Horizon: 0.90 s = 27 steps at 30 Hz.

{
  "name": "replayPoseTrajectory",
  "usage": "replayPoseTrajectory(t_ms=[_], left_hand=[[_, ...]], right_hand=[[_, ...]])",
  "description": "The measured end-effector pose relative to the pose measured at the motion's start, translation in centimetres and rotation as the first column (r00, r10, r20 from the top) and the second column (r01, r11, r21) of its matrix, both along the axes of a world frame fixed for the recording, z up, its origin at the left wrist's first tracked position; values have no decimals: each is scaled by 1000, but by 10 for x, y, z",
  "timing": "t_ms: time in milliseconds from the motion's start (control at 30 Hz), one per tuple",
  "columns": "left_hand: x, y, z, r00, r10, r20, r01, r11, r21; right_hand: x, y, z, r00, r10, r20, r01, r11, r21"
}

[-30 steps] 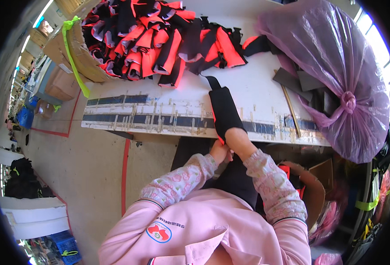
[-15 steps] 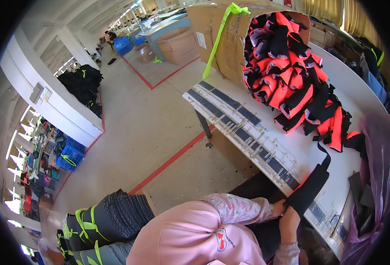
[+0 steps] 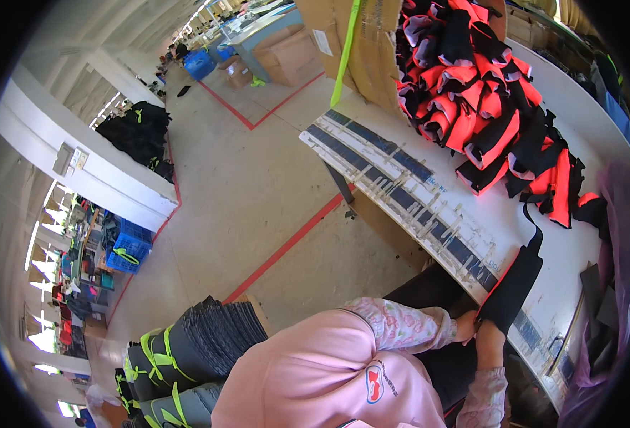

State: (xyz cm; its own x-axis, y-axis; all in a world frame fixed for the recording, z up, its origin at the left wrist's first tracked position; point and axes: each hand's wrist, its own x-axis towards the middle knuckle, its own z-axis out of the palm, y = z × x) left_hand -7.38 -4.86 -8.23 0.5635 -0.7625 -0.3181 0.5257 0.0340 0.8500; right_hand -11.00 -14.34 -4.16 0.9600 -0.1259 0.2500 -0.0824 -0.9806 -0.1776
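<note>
A long black fabric piece (image 3: 512, 291), with a thin red edge along one side, slants over the near edge of the white table (image 3: 465, 214). From its far end a narrow black strap (image 3: 537, 230) runs up toward a heap of similar pieces. My left hand (image 3: 465, 327) is closed at the near end of the piece, pinching its edge. Right beside it, my right hand (image 3: 490, 341) reaches into or under that same end. The cloth hides its fingers, so their grip does not show.
Black and bright coral fabric pieces (image 3: 483, 107) spill from a tipped cardboard box (image 3: 361, 53) onto the table. Purple plastic sheeting (image 3: 607, 307) hangs at the right. Rolled dark stacks tied with neon-yellow strips (image 3: 179, 357) stand at lower left. A white pillar (image 3: 94, 160) rises farther left.
The whole view has shifted slightly, so the table and box sit higher in it. Both hands stay at the near end of the black fabric piece.
</note>
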Motion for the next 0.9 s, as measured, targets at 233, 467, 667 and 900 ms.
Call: replayPoseTrajectory(t_ms=[233,467,667,900], left_hand=[[3,0,15,998,-59,22,60,997,-44],[12,9,-2,997,-75,-15,74,996,-49],[17,12,13,995,-44,-87,42,999,-24],[16,14,23,995,-80,56,76,994,77]], right_hand=[[-10,10,80,938,3,-347,111,945,309],[-4,38,76,946,13,-325,117,919,376],[1,30,47,919,-94,-383,208,941,267],[18,4,27,697,-110,-709,334,925,184]])
